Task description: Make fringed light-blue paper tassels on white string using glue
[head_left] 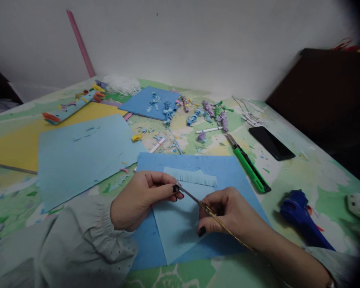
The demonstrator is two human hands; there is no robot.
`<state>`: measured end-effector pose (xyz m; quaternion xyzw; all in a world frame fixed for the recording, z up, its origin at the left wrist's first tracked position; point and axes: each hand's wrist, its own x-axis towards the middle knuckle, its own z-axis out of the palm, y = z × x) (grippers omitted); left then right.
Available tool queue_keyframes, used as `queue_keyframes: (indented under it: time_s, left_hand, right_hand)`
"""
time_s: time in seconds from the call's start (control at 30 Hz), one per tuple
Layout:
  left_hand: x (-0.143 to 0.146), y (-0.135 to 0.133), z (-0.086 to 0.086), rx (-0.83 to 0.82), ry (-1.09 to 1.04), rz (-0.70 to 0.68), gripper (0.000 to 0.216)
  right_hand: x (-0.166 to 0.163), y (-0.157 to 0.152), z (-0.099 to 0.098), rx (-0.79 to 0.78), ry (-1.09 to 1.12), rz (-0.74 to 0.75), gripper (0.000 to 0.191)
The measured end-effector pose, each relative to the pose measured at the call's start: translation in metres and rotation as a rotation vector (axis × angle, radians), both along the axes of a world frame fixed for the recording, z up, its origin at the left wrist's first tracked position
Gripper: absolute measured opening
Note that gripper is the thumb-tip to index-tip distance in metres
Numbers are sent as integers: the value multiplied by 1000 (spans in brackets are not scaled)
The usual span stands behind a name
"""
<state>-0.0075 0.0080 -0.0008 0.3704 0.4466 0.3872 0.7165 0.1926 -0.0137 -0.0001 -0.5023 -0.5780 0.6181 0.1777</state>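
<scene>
My right hand [228,212] is closed round a pair of gold-handled scissors [195,199], with the blades pointing up and left. At the blade tips, my left hand [156,188] pinches something too small and hidden to name. Beneath both hands lies a light blue paper sheet [180,224] on a darker blue foam sheet [243,172]. Just beyond my fingers rests a light blue strip [198,178] with a finely cut fringe along one edge.
A green box cutter [249,168], a black phone [271,143] and a blue glue gun [303,218] lie to the right. Another light blue sheet [87,164] covers part of a yellow board [15,140] at left. Rolled paper pieces [195,116] and scraps lie farther back.
</scene>
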Motion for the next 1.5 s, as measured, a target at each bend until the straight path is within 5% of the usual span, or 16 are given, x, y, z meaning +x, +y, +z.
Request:
queue_keyframes:
  time_s: [0.43, 0.67, 1.07, 1.5]
  left_hand:
    - [-1, -1, -1, 5, -5, -15, 7]
    - [-3, -3, -3, 130, 64, -110, 2]
    - [12, -11, 0, 283, 243, -248, 3]
    - [15, -14, 3, 203, 187, -194, 6]
  right_hand:
    - [0, 1, -2, 74, -75, -11, 41]
    - [-6, 1, 3, 29, 61, -224, 31]
    - [-17, -5, -1, 60, 164, -239, 14]
    - [-17, -10, 4, 83, 200, -310, 13]
